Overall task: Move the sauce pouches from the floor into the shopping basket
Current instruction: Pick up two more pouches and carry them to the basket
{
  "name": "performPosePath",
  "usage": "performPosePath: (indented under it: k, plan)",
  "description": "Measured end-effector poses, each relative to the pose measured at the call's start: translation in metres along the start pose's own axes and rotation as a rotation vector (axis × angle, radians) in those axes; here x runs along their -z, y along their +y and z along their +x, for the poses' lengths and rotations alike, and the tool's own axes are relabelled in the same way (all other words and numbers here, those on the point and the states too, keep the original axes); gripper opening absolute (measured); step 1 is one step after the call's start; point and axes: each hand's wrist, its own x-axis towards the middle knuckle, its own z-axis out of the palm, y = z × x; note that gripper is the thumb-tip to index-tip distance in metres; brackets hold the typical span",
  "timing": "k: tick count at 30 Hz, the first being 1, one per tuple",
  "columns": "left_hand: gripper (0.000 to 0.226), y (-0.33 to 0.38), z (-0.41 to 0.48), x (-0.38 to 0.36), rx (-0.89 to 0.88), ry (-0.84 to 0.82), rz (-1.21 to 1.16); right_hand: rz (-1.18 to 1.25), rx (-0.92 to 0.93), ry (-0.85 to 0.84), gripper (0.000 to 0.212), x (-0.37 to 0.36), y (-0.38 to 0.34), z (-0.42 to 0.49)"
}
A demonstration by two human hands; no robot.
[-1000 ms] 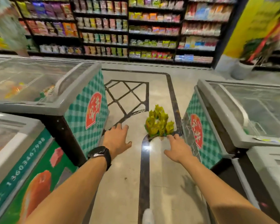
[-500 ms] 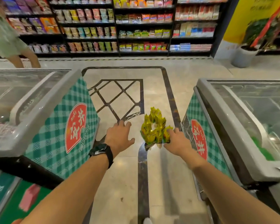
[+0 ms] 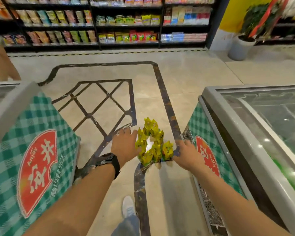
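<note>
Your sauce pouches (image 3: 152, 143) stand in a yellow cluster on the floor (image 3: 160, 91), between the left freezer (image 3: 32, 126) and the right freezer (image 3: 209, 164). Left hand (image 3: 126, 146): fingers spread, holding nothing, at the cluster's left edge. Right hand (image 3: 188, 154): fingers loose, empty, just right of it. Under the right freezer's glass lid, blurred green shapes. Back shelves (image 3: 126, 26) hold rows of packets.
</note>
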Motion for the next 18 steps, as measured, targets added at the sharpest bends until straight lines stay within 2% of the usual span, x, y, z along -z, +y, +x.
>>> performPosePath:
  k: [7, 13, 18]
  plan:
    - [0.061, -0.007, 0.105, -0.105, 0.028, -0.205, -0.065, 0.140, -0.093, -0.091, 0.063, -0.075, 0.013, 0.117]
    - [0.058, 0.008, 0.189, -0.256, 0.027, -0.321, -0.032, 0.190, -0.154, -0.237, 0.078, -0.207, 0.072, 0.240]
    - [0.055, 0.030, 0.249, -0.398, 0.080, -0.338, -0.098, 0.184, -0.150, -0.188, 0.070, -0.318, 0.122, 0.341]
